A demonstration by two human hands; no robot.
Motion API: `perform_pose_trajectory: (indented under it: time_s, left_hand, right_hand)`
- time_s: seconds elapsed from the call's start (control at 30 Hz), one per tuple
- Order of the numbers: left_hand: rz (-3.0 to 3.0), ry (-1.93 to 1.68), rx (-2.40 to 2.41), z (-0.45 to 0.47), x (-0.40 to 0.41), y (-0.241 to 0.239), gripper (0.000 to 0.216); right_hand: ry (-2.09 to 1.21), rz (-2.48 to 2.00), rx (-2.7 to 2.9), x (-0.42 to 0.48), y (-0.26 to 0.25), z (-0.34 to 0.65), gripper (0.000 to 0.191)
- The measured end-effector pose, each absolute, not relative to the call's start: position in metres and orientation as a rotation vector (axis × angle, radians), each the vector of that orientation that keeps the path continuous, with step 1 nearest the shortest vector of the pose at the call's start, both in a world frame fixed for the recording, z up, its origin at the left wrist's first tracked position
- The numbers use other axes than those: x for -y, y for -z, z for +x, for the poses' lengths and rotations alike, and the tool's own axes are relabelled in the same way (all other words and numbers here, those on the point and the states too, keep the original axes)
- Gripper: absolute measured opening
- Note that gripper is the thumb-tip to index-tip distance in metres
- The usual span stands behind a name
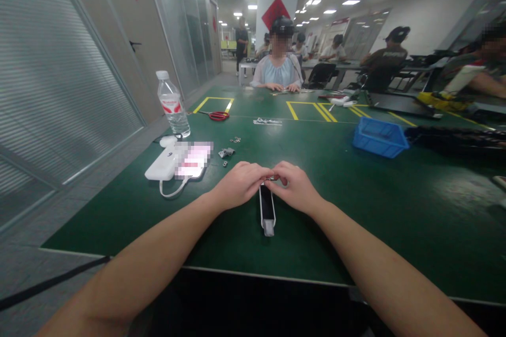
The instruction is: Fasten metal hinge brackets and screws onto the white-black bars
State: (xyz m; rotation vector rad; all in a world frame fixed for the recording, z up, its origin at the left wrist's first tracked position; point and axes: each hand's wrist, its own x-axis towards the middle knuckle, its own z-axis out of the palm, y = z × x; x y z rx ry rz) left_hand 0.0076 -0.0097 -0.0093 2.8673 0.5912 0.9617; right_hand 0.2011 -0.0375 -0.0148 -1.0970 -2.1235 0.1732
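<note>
On the green tabletop right in front of me lies a long, narrow black piece with white edges [267, 203]. A grey tab [269, 228] sticks out of its near end. My left hand [244, 181] is closed at the far end of this piece, fingertips pressed together. From the other side my right hand [294, 185] meets it, thumb and fingers pinched. Something small and shiny shows between the fingertips, mostly hidden by the fingers. Left of my hands are small metal parts [226, 153] and several small rings [236, 140].
At left stand a water bottle [173, 105], a white power bank [161, 162] and a cabled phone [194, 160]. Red-handled scissors [219, 115] and a strip of parts [268, 121] lie farther back. A blue bin [380, 137] sits at right. A person [279, 66] works opposite.
</note>
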Motion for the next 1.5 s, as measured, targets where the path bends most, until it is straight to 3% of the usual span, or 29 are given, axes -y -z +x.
perform_pose_trajectory:
  time_s: [0.3,0.87,1.5]
  left_hand:
    - [2.859,-1.055,-0.523,0.0082,0.0134,0.0080,0.023]
    - [2.815,-1.059,-0.548,0.0073,0.0133,0.0082,0.021]
    - [2.870,-1.155,-0.605,0.0064,0.0180,0.0003,0.016]
  right_hand:
    - [-0.293,-0.990,2.089,0.0393,0.0120,0.2000,0.018]
    - [-0.695,-0.906,1.993,0.0396,0.0103,0.2044,0.013]
    - [-0.826,-0.945,1.865,0.0396,0.0095,0.2058,0.022]
